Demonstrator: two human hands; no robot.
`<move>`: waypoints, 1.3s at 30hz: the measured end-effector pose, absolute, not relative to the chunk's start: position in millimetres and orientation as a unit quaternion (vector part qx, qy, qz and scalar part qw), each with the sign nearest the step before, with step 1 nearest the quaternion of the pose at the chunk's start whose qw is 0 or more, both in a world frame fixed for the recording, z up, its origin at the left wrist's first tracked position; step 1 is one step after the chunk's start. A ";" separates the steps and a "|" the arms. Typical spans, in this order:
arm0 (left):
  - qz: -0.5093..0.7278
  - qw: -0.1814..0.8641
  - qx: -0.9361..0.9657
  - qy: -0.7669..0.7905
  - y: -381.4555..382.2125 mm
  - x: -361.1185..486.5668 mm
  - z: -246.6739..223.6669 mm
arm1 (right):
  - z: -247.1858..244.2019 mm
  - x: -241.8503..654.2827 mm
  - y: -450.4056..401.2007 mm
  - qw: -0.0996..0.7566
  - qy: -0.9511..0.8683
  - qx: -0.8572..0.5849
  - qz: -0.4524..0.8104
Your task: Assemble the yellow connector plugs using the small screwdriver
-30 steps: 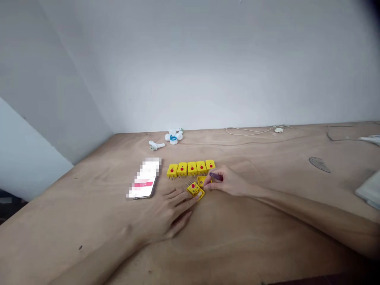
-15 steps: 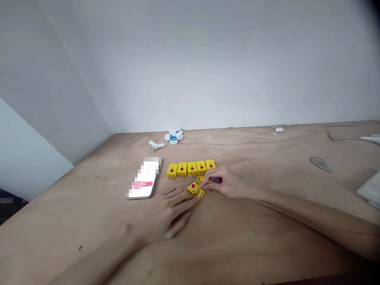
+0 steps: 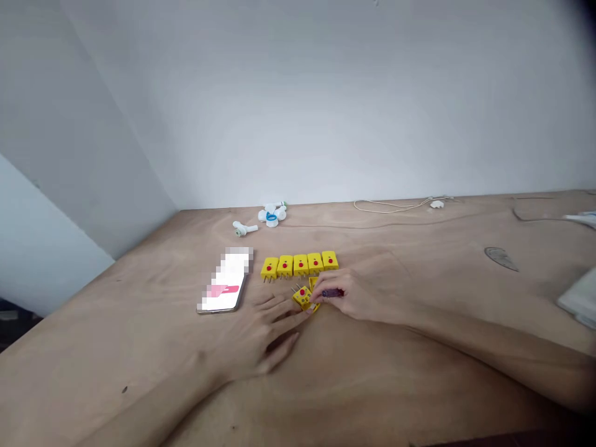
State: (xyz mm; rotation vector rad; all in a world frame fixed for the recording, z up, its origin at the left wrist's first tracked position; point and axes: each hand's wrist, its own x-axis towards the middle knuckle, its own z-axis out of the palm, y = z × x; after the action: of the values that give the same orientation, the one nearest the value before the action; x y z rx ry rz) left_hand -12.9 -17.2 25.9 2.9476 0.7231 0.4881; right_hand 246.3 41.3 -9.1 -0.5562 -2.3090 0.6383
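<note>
Yellow thermocouple plug (image 3: 302, 297) lies diagonally, its pins pointing back-left.

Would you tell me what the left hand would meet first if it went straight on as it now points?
The left hand would meet the yellow two-pin connector with the red dot, which its fingertips nearly or just touch; depth is unclear here.

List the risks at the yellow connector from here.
The dark purple tool in the right hand could slip off the yellow connector and catch the left hand, whose fingertips sit right at it. The yellow piece beside it might also shift and nudge the row of five connectors close by.
</note>
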 end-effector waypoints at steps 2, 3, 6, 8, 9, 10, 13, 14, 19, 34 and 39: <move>0.159 0.037 0.959 0.234 -17.3 -12.4 26.7 | -9.5 247.7 41.6 0.331 -0.889 -0.212 0.234; 0.161 0.039 0.959 0.232 -17.2 -12.2 26.8 | -9.6 248.2 41.5 0.328 -0.891 -0.211 0.231; 0.172 0.044 0.956 0.234 -16.8 -12.1 25.4 | -10.3 248.9 41.2 0.327 -0.893 -0.211 0.228; 0.169 0.047 0.955 0.238 -16.7 -12.5 23.6 | -10.9 248.8 41.3 0.321 -0.895 -0.211 0.226; 0.169 0.049 0.955 0.239 -16.8 -12.8 22.7 | -11.1 248.8 41.5 0.319 -0.896 -0.211 0.225; 0.169 0.053 0.954 0.242 -16.9 -13.0 22.0 | -10.9 248.8 41.8 0.317 -0.896 -0.213 0.225; 0.179 0.071 0.949 0.248 -17.3 -13.6 20.9 | -8.8 249.0 43.3 0.314 -0.896 -0.209 0.235; 0.185 0.078 0.947 0.249 -17.4 -13.7 21.0 | -7.6 249.1 43.8 0.312 -0.896 -0.205 0.239; 0.238 0.107 0.925 0.275 -17.1 -14.0 22.7 | -3.7 249.6 46.0 0.307 -0.897 -0.193 0.252; 0.237 0.101 0.883 0.393 -9.9 -11.1 14.7 | 3.3 248.6 41.3 0.251 -0.917 -0.221 0.217; 0.259 0.121 0.877 0.386 -9.6 -9.1 16.4 | 6.6 249.3 40.3 0.237 -0.919 -0.228 0.216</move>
State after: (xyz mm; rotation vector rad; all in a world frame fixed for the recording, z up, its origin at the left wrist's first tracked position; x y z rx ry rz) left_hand -9.1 -9.6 16.4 2.5601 1.1279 0.7562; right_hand 249.3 40.3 6.6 -0.6261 -2.5199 0.5929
